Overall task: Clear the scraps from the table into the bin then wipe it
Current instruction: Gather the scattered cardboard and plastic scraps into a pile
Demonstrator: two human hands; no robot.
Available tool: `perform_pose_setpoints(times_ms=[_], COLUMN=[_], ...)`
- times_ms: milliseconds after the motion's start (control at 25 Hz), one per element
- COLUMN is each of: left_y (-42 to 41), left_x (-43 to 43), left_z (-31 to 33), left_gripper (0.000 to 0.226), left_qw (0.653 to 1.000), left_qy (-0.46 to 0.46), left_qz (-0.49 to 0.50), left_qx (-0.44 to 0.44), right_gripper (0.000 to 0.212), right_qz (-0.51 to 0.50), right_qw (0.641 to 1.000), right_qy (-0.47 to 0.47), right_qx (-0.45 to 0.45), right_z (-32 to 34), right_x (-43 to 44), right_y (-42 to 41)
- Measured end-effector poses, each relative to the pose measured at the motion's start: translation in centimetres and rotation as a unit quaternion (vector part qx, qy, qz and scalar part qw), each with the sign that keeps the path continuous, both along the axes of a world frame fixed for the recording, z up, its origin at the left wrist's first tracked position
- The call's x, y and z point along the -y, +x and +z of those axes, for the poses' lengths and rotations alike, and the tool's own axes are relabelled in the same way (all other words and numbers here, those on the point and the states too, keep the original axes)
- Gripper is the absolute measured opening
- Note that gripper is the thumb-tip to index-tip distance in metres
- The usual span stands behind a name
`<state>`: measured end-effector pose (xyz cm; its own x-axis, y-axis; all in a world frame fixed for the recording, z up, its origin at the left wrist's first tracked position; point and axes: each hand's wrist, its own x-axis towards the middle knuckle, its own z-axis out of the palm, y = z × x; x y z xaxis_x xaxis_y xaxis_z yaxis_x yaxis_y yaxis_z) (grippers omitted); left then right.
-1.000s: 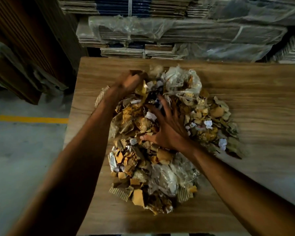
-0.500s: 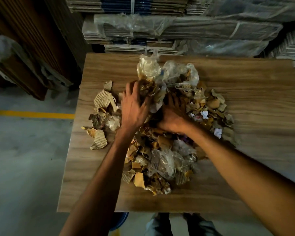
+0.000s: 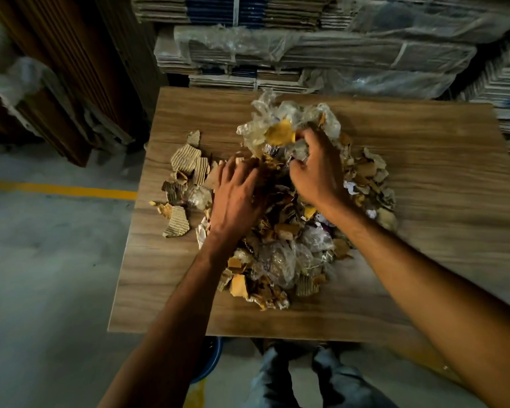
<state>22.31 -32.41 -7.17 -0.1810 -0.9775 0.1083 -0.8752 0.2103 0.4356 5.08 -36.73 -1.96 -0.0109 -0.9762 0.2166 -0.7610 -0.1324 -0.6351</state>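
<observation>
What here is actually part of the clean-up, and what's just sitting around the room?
Part of the job: scrap pile, table, left hand and right hand on it, blue tub under the table's near edge, probably the bin.
Just there: stacked flat cartons, wooden panels, yellow floor line.

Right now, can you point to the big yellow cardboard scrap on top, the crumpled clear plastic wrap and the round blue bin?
Big yellow cardboard scrap (image 3: 280, 134): head view, its flat middle.
Crumpled clear plastic wrap (image 3: 262, 111): head view, its raised far end.
Round blue bin (image 3: 212, 359): head view, its curved visible edge.
</observation>
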Motion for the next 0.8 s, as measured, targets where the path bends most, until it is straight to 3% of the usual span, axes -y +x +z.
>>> perform_pose_setpoints(times_ms=[120, 240, 400, 560, 720, 800], left_y=[0.2, 0.7, 1.4, 1.9, 2.1, 2.1], left_x=[-0.6, -1.6, -3.3, -4.0, -3.5, -3.7], left_z=[-0.2, -0.6, -1.6, -1.3, -1.4, -1.0], left_gripper=[0.058, 0.047, 0.044, 0.042, 0.059, 0.065], left_qw=[0.999, 0.998, 0.997, 0.992, 0.997, 0.996], left_qy=[0.0, -0.008, -0.059, -0.075, 0.011, 0.035], left_qz=[-0.032, -0.049, -0.047, 0.024, 0.07, 0.083], left_qx=[0.03, 0.028, -0.005, -0.096, -0.001, -0.003], right_gripper=[0.07, 0.095, 0.091, 0.087, 0.078, 0.073], right_qz=[0.078, 0.162, 0.203, 0.201, 0.186, 0.191], right_qw=[0.992, 0.967, 0.922, 0.923, 0.938, 0.939], right_qy=[-0.025, 0.034, 0.08, 0.074, 0.077, 0.076], right_qx=[-0.091, -0.194, -0.321, -0.32, -0.282, -0.276], right_z=[-0.7, -1.3, -2.7, -2.8, -2.4, -2.5], right_x=[-0.9, -0.7, -0.4, 0.0, 0.3, 0.3], right_y=[1.0, 1.2, 0.9, 0.6, 0.6, 0.2])
